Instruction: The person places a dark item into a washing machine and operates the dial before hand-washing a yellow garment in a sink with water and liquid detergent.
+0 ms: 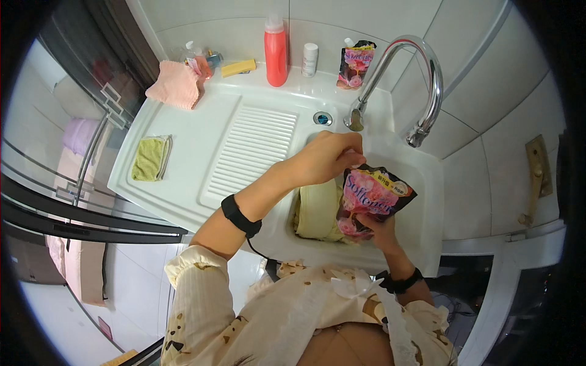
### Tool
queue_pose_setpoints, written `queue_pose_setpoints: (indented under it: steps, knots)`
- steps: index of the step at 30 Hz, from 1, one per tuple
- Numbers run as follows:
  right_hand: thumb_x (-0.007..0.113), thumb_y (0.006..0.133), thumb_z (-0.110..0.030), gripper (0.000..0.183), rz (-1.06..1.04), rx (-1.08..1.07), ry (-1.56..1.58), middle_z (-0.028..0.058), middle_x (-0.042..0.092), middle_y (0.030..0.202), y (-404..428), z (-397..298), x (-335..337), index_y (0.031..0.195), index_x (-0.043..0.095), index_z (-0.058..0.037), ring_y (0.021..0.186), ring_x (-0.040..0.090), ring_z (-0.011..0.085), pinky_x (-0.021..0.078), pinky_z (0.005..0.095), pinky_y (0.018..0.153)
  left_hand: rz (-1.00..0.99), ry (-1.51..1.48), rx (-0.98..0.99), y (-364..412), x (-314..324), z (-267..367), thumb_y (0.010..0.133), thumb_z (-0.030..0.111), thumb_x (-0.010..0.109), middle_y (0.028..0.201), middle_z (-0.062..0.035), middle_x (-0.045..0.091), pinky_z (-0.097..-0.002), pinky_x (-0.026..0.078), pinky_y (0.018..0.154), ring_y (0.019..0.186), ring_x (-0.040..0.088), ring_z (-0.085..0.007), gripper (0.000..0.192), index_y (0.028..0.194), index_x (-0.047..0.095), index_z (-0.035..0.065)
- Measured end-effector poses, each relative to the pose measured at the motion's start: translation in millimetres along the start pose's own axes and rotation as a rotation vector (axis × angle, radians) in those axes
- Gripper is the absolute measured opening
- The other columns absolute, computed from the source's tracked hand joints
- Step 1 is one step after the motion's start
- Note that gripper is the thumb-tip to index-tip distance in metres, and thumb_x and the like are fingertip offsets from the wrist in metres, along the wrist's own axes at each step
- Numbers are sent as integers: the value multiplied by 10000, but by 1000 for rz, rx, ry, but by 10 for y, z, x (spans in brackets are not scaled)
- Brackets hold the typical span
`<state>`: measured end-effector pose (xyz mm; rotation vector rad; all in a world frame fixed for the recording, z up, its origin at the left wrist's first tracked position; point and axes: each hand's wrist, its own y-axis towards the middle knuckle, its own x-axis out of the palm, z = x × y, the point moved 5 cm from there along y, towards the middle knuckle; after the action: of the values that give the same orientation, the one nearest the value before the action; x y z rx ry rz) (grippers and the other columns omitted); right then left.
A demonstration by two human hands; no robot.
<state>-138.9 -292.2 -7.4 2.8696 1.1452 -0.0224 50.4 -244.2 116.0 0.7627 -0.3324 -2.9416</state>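
A black and pink fabric softener pouch (pixel 373 190) is tilted over the sink basin (pixel 423 192). My right hand (pixel 380 228) supports it from below, with the fingers partly behind it. At its upper left corner the fingers of my left hand (pixel 332 153) are pinched together; they hide whatever spout or cap is there. Beneath the pouch, pale yellow fabric (pixel 316 212) lies bunched in the basin, partly covered by the pouch and my left hand.
A chrome faucet (pixel 432 91) arches over the basin's right side. Along the back ledge stand a second softener pouch (pixel 355 66), a white bottle (pixel 310 60) and a red bottle (pixel 275 57). A pink cloth (pixel 175 84) and a green cloth (pixel 151 158) lie left of the ribbed washboard (pixel 252 151).
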Motion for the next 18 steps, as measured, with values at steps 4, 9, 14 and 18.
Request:
queue_pose_setpoints:
  steps: [4, 9, 14, 18]
  knots:
    - [717, 627, -96, 554, -5, 110, 188, 65, 520, 1024, 208, -122, 123, 1095, 430, -18, 925, 511, 164, 405, 301, 824, 74, -155, -36, 20, -124, -25, 726, 113, 636, 762, -60, 576, -240, 411, 564, 597, 517, -106, 212, 897, 544, 28]
    - [720, 626, -96, 520, -88, 142, 190, 52, 544, 993, 627, -15, 216, 1069, 461, -16, 886, 529, 152, 411, 280, 811, 21, -69, -158, 217, -307, -304, 684, 125, 672, 752, -55, 562, -249, 414, 574, 614, 506, -91, 288, 927, 554, 23]
    - [706, 644, -59, 536, -139, 39, 260, 64, 536, 997, 1010, -100, 463, 1104, 433, -11, 904, 523, 168, 417, 273, 814, 189, 193, -86, 365, -569, -242, 685, 139, 665, 594, -96, 537, -269, 420, 500, 508, 522, -150, 250, 848, 552, -12]
    - [654, 701, -50, 574, -41, 64, 282, 109, 482, 1046, 1085, 28, 455, 1184, 346, -23, 925, 520, 211, 433, 288, 813, 340, 462, -7, 536, -771, -373, 678, 133, 660, 585, -155, 552, -307, 440, 517, 533, 572, -229, 237, 831, 551, -11]
